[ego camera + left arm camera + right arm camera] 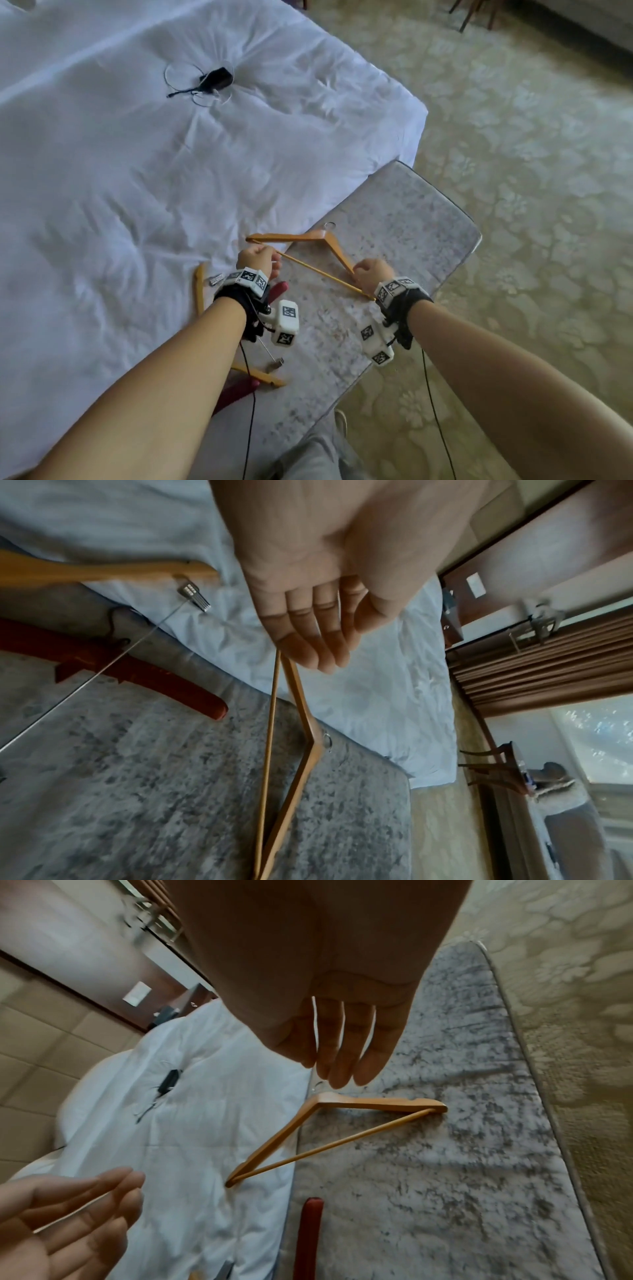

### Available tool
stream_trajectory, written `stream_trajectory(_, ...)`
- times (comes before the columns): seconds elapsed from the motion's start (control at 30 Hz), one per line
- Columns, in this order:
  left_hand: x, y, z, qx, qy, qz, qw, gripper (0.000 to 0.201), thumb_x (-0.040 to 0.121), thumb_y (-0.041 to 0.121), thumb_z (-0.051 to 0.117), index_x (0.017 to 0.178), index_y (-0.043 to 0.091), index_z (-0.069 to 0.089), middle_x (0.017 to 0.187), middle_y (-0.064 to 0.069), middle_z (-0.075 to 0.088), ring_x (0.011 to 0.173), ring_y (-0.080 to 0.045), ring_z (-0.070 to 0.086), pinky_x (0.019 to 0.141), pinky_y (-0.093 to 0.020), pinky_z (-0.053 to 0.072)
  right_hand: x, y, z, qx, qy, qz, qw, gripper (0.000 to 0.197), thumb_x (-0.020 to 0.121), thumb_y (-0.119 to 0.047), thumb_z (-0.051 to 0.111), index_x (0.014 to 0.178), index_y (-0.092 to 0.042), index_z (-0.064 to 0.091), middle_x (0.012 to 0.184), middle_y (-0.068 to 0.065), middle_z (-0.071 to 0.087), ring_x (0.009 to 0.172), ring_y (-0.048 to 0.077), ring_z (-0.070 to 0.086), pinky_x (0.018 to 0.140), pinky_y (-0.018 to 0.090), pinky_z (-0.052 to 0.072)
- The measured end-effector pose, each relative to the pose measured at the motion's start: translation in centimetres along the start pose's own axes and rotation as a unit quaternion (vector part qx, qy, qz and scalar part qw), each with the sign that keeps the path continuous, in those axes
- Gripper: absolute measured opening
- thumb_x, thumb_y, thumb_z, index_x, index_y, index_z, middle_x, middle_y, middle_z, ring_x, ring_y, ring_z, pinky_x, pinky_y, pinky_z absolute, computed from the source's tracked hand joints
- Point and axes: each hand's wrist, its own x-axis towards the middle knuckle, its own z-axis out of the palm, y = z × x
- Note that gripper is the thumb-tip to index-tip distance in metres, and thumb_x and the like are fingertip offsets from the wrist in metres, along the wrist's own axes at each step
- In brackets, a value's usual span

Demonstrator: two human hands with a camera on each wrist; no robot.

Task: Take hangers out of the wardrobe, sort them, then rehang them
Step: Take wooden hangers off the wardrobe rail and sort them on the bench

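A light wooden hanger (pixel 294 237) lies flat, half on the grey bench (pixel 394 212) and half on the white bed (pixel 137 154). My left hand (pixel 257 255) hovers over its left end and my right hand (pixel 370 270) over its right end. In the left wrist view the left hand (pixel 315 631) has straight fingers and holds nothing, with the hanger (pixel 294 791) below it. In the right wrist view the right hand (pixel 342 1047) is also spread and empty above the hanger (pixel 377 1103).
A red hanger (pixel 236 392) (pixel 154 680) and a wooden clip hanger (pixel 198 291) (pixel 103 570) lie under my left wrist at the bench's near end. A black device with a cable (pixel 215 80) sits on the bed. Patterned carpet (pixel 513 171) lies to the right.
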Motion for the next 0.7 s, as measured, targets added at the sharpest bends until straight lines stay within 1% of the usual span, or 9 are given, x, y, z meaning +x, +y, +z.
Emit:
stream_trajectory(0.13,6.3,-2.1,3.0,0.098,-0.053,-0.022,0.994,0.015,0.091,0.011,0.052,0.08,0.008,0.062,0.072,-0.008,0.061,0.052,-0.02,0.052,0.044,-0.024,0.042,5.3,2.0,1.7,-0.005,-0.025,0.047,0.999,0.026,0.09,-0.018,0.049,0.103,-0.013,0.071,0.092,0.013,0.072,0.083,0.032,0.069,0.075,0.04,0.059)
stream_trajectory(0.2,8.9,-3.0,3.9,0.161,-0.053,-0.016,0.985,0.016,0.09,0.014,0.051,0.082,0.008,0.064,0.072,-0.009,0.063,0.055,-0.023,0.053,0.049,-0.029,0.047,7.5,3.0,2.7,-0.008,-0.031,0.066,0.997,0.027,0.091,-0.019,0.049,0.103,-0.014,0.072,0.09,0.012,0.071,0.081,0.032,0.069,0.071,0.037,0.057)
stream_trajectory(0.27,11.2,-3.5,4.6,0.237,-0.05,0.002,0.97,0.018,0.088,0.019,0.051,0.081,0.011,0.065,0.078,-0.012,0.068,0.063,-0.029,0.061,0.061,-0.038,0.058,9.4,3.7,3.6,-0.005,-0.034,0.087,0.996,0.027,0.091,-0.021,0.048,0.104,-0.014,0.071,0.089,0.01,0.07,0.079,0.03,0.068,0.068,0.034,0.055)
stream_trajectory(0.33,12.9,-3.9,5.2,0.321,-0.056,0.022,0.945,0.019,0.089,0.022,0.05,0.09,0.013,0.066,0.088,-0.012,0.07,0.076,-0.033,0.065,0.072,-0.039,0.058,11.0,4.2,4.6,0.006,-0.041,0.104,0.994,0.026,0.092,-0.021,0.048,0.105,-0.014,0.069,0.088,0.01,0.069,0.075,0.029,0.067,0.066,0.034,0.055)
stream_trajectory(0.4,14.5,-4.4,5.9,0.39,-0.058,0.049,0.918,0.02,0.09,0.019,0.052,0.103,0.012,0.065,0.099,-0.01,0.066,0.089,-0.032,0.061,0.078,-0.033,0.05,12.5,4.7,5.6,0.018,-0.048,0.128,0.99,0.025,0.092,-0.022,0.049,0.106,-0.016,0.069,0.091,0.011,0.07,0.078,0.03,0.068,0.069,0.035,0.057)
stream_trajectory(0.43,15.5,-4.9,6.2,0.41,-0.057,0.063,0.908,0.022,0.089,0.017,0.055,0.109,0.011,0.063,0.107,-0.011,0.064,0.098,-0.033,0.058,0.082,-0.034,0.047,13.2,4.9,6.2,0.022,-0.05,0.139,0.989,0.026,0.091,-0.023,0.05,0.108,-0.017,0.069,0.093,0.011,0.07,0.08,0.029,0.069,0.071,0.035,0.058)
stream_trajectory(0.57,19.2,-6.3,6.9,0.489,-0.053,0.136,0.86,0.045,0.08,0.015,0.063,0.124,0.008,0.056,0.129,-0.016,0.055,0.121,-0.037,0.047,0.102,-0.04,0.039,15.3,5.3,8.1,0.017,-0.056,0.155,0.986,0.03,0.092,-0.026,0.05,0.117,-0.021,0.066,0.094,0.007,0.067,0.078,0.026,0.066,0.07,0.032,0.055)
stream_trajectory(0.63,21.9,-7.5,7.2,0.534,-0.06,0.148,0.83,0.055,0.078,0.019,0.067,0.129,0.009,0.05,0.136,-0.015,0.048,0.128,-0.036,0.038,0.106,-0.042,0.034,17.3,5.9,10.0,0.005,-0.074,0.161,0.984,0.036,0.09,-0.031,0.051,0.126,-0.026,0.059,0.103,0.007,0.065,0.084,0.026,0.066,0.074,0.034,0.057)
stream_trajectory(0.7,22.7,-7.9,6.9,0.576,-0.075,0.163,0.798,0.064,0.078,0.025,0.072,0.134,0.011,0.044,0.142,-0.014,0.038,0.133,-0.036,0.029,0.107,-0.045,0.033,17.7,6.2,10.5,-0.024,-0.093,0.153,0.984,0.051,0.085,-0.037,0.052,0.136,-0.033,0.05,0.121,0.008,0.059,0.096,0.028,0.064,0.08,0.037,0.057)
